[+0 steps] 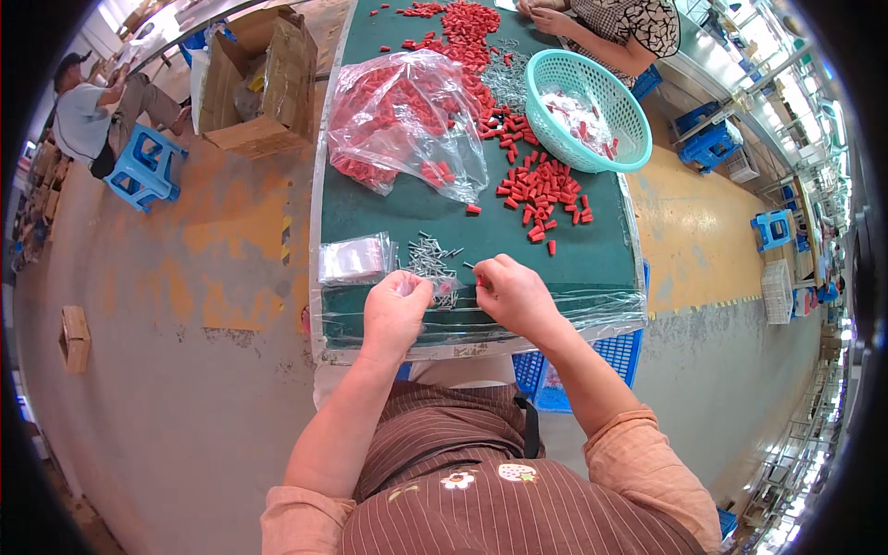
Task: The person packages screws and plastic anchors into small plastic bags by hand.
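Observation:
My left hand (396, 310) is closed in a pinch on a small clear plastic bag (446, 286), with a bit of red showing through it. The fingers of my right hand (514, 294) are pinched together. A thin grey screw (469, 265) sticks out at their tips, and a speck of red shows below it. Between and beyond my hands lies a loose pile of grey screws (427, 254). A stack of flat clear bags (354, 260) rests left of that pile. Farther off, red cone-shaped plastic pieces (546, 191) are scattered on the green tabletop (398, 215).
A large clear bag of red pieces (398, 120) lies at the left. To the right stands a turquoise basket (592, 111) holding small bags. Another person's hands (546, 17) are at the far edge. A cardboard box (259, 83) and a blue stool (148, 166) stand left.

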`<action>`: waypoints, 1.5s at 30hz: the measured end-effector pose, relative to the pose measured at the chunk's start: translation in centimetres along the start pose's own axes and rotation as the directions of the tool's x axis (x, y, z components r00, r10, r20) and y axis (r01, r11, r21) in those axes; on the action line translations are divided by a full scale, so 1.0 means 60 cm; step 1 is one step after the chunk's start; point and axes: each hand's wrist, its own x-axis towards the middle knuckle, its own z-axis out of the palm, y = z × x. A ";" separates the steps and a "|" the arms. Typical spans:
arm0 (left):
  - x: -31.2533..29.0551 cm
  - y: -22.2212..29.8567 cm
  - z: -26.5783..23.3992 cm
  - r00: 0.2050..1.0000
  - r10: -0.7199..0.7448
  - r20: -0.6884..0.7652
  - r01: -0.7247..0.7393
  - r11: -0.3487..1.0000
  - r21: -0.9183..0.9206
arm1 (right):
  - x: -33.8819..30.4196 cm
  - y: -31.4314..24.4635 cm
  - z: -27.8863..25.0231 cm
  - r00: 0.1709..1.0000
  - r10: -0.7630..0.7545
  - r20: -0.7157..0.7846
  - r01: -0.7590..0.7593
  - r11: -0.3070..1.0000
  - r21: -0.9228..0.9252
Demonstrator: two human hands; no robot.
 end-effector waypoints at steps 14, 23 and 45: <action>-0.026 -0.008 0.049 0.937 0.349 0.027 -0.336 0.877 0.342 | -0.003 -0.056 -0.065 0.991 0.002 0.136 -0.062 0.897 0.438; -0.023 -0.006 0.049 0.952 0.306 0.032 -0.299 0.895 0.330 | -0.009 -0.057 -0.077 0.996 -0.027 0.091 0.002 0.965 0.261; -0.007 -0.025 0.013 0.981 0.192 -0.028 -0.176 0.940 0.293 | 0.045 -0.005 -0.016 0.999 -0.007 0.035 0.003 0.993 0.122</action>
